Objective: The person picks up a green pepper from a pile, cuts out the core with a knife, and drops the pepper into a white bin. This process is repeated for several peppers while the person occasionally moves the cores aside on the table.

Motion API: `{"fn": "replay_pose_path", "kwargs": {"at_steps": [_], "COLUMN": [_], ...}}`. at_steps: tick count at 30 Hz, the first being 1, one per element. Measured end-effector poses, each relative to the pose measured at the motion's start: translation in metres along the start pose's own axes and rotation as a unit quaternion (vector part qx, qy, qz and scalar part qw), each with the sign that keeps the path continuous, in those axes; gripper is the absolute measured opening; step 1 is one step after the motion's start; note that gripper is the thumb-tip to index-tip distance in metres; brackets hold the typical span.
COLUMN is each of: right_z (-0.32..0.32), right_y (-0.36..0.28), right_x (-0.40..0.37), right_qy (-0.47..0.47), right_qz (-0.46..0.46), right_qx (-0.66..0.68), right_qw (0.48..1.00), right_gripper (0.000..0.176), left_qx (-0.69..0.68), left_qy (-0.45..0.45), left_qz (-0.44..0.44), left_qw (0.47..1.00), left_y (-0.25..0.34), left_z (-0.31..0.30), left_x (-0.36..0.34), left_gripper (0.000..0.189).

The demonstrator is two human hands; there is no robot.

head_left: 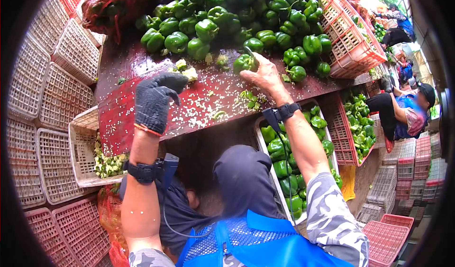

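My right hand [266, 76], bare, grips a green bell pepper [245, 63] at the near edge of the pepper pile, over the red tabletop. To its left, my left hand [156, 98] wears a dark grey glove. The gloved fingers are bent, with a gap between thumb and forefinger and nothing seen between them. A pale pepper core [190, 74] lies right at its fingertips. White seeds and green scraps [249, 99] are strewn over the red table [128, 120] between and below my hands.
Whole bell peppers [208, 30] heap at the table's back, beside a tilted pink crate [350, 39]. Below the table edge, a white crate [263, 146] holds peppers; another crate [85, 167] holds cores. Stacked crates [61, 162] line the left. A person [403, 105] sits at right.
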State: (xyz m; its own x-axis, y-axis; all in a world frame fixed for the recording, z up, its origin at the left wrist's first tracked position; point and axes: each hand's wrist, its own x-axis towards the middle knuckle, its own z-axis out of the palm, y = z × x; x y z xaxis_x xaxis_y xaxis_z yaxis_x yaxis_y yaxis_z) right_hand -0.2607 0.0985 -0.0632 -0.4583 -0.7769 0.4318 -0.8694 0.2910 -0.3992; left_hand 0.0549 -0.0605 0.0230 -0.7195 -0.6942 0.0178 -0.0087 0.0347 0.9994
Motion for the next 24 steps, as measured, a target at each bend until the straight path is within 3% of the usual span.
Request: {"fn": "replay_pose_path", "kwargs": {"at_steps": [1,2,6,7,8,11,12,14,15,16,18,20,22,23,24], "right_z": [-0.006,-0.011,-0.046,-0.059,-0.055,-0.070,-0.062,-0.061,-0.059,-0.059,-0.062,-0.051,-0.047,-0.047,-0.048], "right_y": [-0.003,-0.006,-0.032,-0.050,-0.045,-0.086,-0.090,-0.107,-0.112,-0.116,-0.123,-0.117,-0.120,-0.120,-0.120], "right_x": [0.003,0.007,0.007,0.004,0.000,-0.005,-0.005,-0.004,-0.004,-0.002,-0.001,0.000,0.000,-0.001,-0.003], "right_qy": [-0.045,-0.090,-0.157,-0.190,-0.180,-0.218,-0.208,-0.236,-0.229,-0.231,-0.259,-0.253,-0.222,-0.214,-0.214], "right_qz": [0.071,0.140,0.202,0.244,0.175,0.150,0.101,0.032,0.011,0.006,0.095,0.077,0.080,0.091,0.089], "right_qx": [0.094,0.186,0.336,0.425,0.413,0.452,0.409,0.408,0.366,0.368,0.476,0.476,0.468,0.453,0.452], "right_qw": [0.992,0.968,0.906,0.851,0.875,0.852,0.883,0.881,0.902,0.901,0.835,0.839,0.852,0.861,0.861], "right_gripper": [0.076,0.073,0.058,0.065,0.064,0.061,0.058,0.061,0.060,0.060,0.061,0.062,0.060,0.054,0.054], "left_qx": [-0.088,-0.027,0.076,0.107,0.149,0.123,0.109,0.151,0.138,0.124,0.143,0.160,0.357,0.358,0.445], "left_qy": [0.025,0.027,0.011,0.005,0.002,-0.008,-0.003,-0.001,0.015,0.032,0.021,0.016,-0.016,-0.016,-0.049], "left_qz": [0.012,0.005,0.017,0.060,0.049,0.102,0.120,0.139,0.099,0.060,0.075,0.085,0.193,0.195,0.148], "left_qw": [0.996,0.999,0.997,0.992,0.988,0.987,0.987,0.979,0.985,0.990,0.987,0.983,0.914,0.913,0.882], "left_y": [-0.005,-0.007,-0.025,-0.033,-0.043,-0.058,-0.056,-0.043,-0.042,-0.041,-0.041,-0.042,-0.041,-0.041,-0.039], "left_z": [0.010,0.015,0.038,0.044,0.051,0.073,0.083,0.090,0.089,0.087,0.076,0.067,0.060,0.056,0.052], "left_x": [0.003,0.007,0.020,0.027,0.032,0.042,0.041,0.028,0.026,0.025,0.024,0.028,0.030,0.030,0.029], "left_gripper": [0.036,0.036,0.041,0.041,0.048,0.062,0.068,0.070,0.069,0.068,0.066,0.054,0.054,0.054,0.047]}}
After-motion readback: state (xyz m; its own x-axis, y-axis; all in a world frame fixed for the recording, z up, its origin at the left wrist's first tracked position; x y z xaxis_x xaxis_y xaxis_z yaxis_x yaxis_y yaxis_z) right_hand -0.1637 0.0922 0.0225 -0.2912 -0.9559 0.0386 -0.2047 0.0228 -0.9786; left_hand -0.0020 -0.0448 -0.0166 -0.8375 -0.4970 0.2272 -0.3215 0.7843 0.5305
